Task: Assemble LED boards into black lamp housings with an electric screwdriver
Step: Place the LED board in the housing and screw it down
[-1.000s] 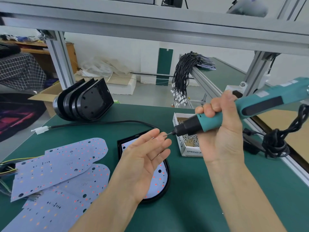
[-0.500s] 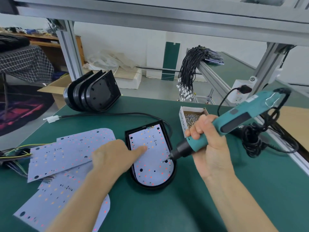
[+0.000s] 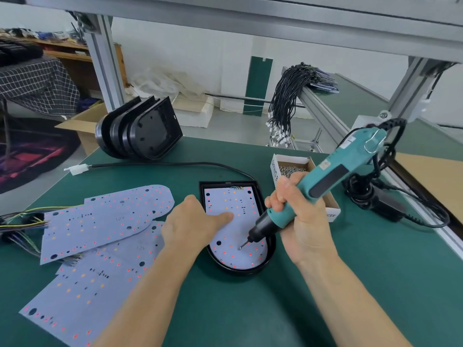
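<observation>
Head view: nearest, spare LED boards [image 3: 100,221] are spread overlapping on the green bench [image 3: 350,296] at the left, coloured wires [image 3: 17,221] trailing from their far-left edge. Just right of them, a black lamp housing [image 3: 271,246] is laid flat on the bench with an LED board [image 3: 233,204] seated inside it. The left hand [image 3: 190,221] is rested over the housing's left rim, its index finger [image 3: 223,217] stretched straight and pressed on the board's middle, the other fingers curled under. The right hand [image 3: 298,216] is clamped around the teal electric screwdriver [image 3: 333,171], all fingers wrapped on its grip. The tool is tilted, its bit tip [image 3: 241,246] set on the board near the rounded end, close below the left index finger. Beyond the right hand, an open box of screws [image 3: 292,169] is seen. Farther back, a row of empty black housings [image 3: 142,128] is stood on edge, and a bundle of black cables [image 3: 285,103] is hung over a rail.
</observation>
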A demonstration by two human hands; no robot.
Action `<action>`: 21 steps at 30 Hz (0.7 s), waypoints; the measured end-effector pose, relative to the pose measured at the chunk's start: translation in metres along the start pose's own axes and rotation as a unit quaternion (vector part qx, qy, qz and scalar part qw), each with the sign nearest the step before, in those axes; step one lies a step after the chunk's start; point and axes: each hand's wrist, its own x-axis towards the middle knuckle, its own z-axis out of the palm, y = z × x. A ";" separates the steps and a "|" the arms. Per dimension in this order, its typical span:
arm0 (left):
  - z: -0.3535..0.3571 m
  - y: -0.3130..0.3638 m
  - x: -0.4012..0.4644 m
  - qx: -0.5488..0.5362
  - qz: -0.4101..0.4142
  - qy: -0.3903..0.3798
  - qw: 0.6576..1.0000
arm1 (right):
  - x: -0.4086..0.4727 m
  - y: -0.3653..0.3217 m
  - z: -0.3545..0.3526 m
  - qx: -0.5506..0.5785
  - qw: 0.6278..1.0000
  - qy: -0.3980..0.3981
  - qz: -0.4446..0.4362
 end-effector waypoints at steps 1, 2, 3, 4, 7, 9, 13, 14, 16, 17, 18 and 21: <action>0.000 0.000 0.000 -0.001 0.000 -0.001 1.000 | 0.001 0.000 0.001 -0.006 1.000 -0.003 0.000; 0.001 0.000 0.001 -0.001 0.001 0.001 1.000 | 0.001 0.000 0.003 -0.008 1.000 -0.006 -0.001; 0.001 0.000 0.001 0.001 0.003 0.003 1.000 | 0.002 -0.001 0.003 -0.011 1.000 -0.009 -0.001; 0.002 0.000 0.001 0.004 0.005 0.005 1.000 | 0.003 -0.001 0.003 -0.014 1.000 -0.013 -0.003; 0.002 -0.001 0.001 0.005 0.004 0.007 1.000 | 0.005 -0.001 0.003 -0.030 0.999 -0.024 -0.004; 0.003 -0.001 0.001 0.002 0.004 0.005 1.000 | 0.006 -0.001 0.003 -0.040 0.999 -0.031 0.002; 0.002 0.001 0.000 -0.002 0.000 0.005 1.000 | 0.008 0.001 0.003 -0.042 0.998 -0.038 0.009; 0.002 0.001 0.000 -0.002 -0.002 0.006 1.000 | 0.008 0.001 0.003 -0.044 0.998 -0.041 0.008; 0.002 0.002 -0.001 -0.003 -0.004 0.007 1.000 | 0.009 0.001 0.004 -0.050 0.997 -0.052 0.003; 0.002 0.003 -0.001 -0.004 -0.003 0.006 1.000 | 0.009 0.001 0.005 -0.056 0.997 -0.060 -0.001; 0.002 0.003 -0.001 -0.004 -0.001 0.003 1.000 | 0.009 0.002 0.006 -0.065 0.996 -0.067 -0.005; 0.001 0.005 -0.001 0.002 -0.005 -0.007 1.000 | 0.007 0.001 0.008 -0.081 0.992 -0.095 -0.014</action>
